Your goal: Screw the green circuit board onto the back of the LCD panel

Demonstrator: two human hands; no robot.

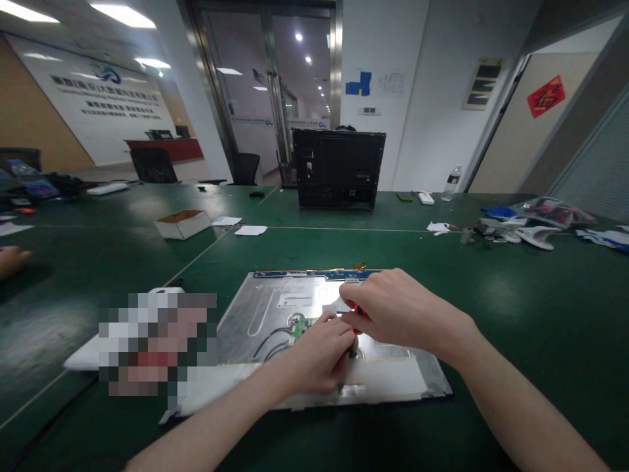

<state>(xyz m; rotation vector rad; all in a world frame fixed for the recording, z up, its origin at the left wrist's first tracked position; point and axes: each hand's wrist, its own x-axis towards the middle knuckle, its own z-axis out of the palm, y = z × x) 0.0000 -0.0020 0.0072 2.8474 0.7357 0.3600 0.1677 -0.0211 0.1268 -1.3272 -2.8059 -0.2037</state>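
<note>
At 9 o'clock on the worktop (pixel 491 314): open box (pixel 174 229). At 6 o'clock: metal-backed panel (pixel 275 293), lying flat, with green circuit board (pixel 299 326) just beside the left hand (pixel 322 357), curled low over the panel; exact hold not discernible. At 5 o'clock: red tool (pixel 358 330), pinched in the right hand (pixel 381 305) at 4 o'clock. Appears at tool-work step; probably calls next for steady panel support and controlled pressure.

From far off I count one bare left hand (pixel 322 351), one bare right hand (pixel 393 307) and one small red tool (pixel 357 330) at one flat silver metal panel (pixel 240 328). From there: one black boxy machine (pixel 339 164) at twelve o'clock, one clear plastic bottle (pixel 451 184) near two, one white cardboard box (pixel 177 227) at ten, another person's hand (pixel 12 261) near nine.
</note>
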